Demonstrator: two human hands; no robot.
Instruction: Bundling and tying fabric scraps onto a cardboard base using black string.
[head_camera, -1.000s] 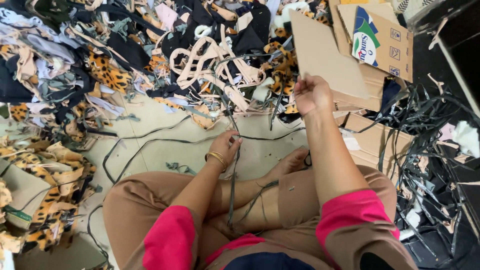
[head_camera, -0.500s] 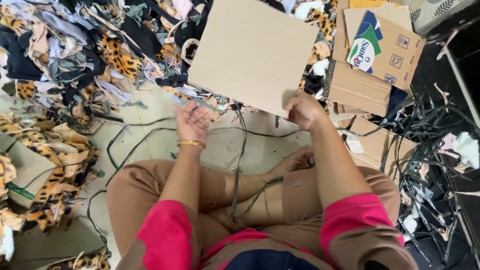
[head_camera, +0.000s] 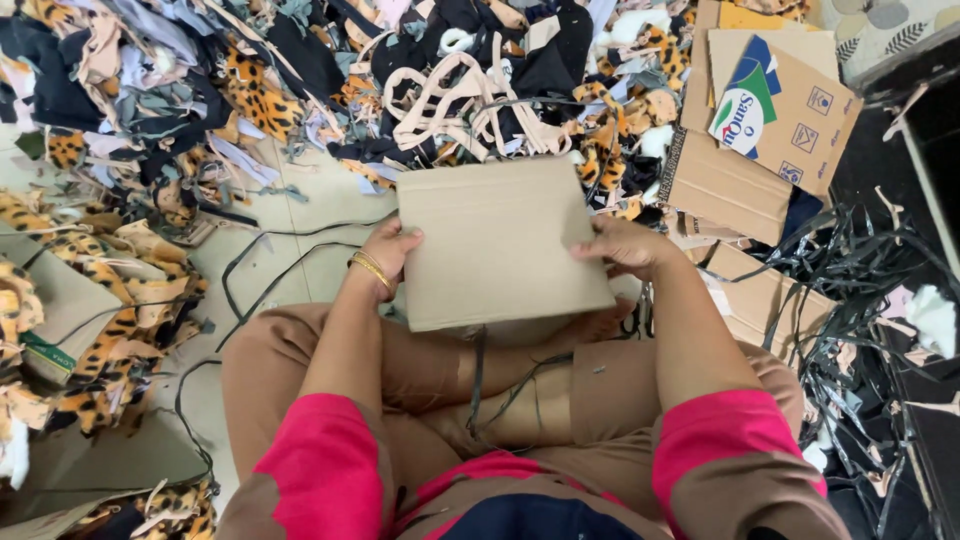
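I sit cross-legged on the floor and hold a flat brown cardboard sheet (head_camera: 495, 240) over my knees. My left hand (head_camera: 388, 253), with a gold bangle on the wrist, grips the sheet's left edge. On the sheet's right edge rests my right hand (head_camera: 625, 246), fingers on top. A thin black strap (head_camera: 478, 375) hangs down from under the sheet across my brown trousers. The sheet lies nearly level and hides the floor just in front of my legs.
A heap of fabric scraps (head_camera: 300, 70), black, beige and leopard-print, covers the floor ahead and to the left. Flattened cardboard boxes (head_camera: 770, 120) lie at the right. Black strips (head_camera: 860, 300) are tangled at the far right. Black cords (head_camera: 265, 290) trail over the tiles.
My right hand brought the cardboard sheet from the right side to the middle and lowered it toward my lap. My left hand left the strap and took hold of the sheet's left edge.
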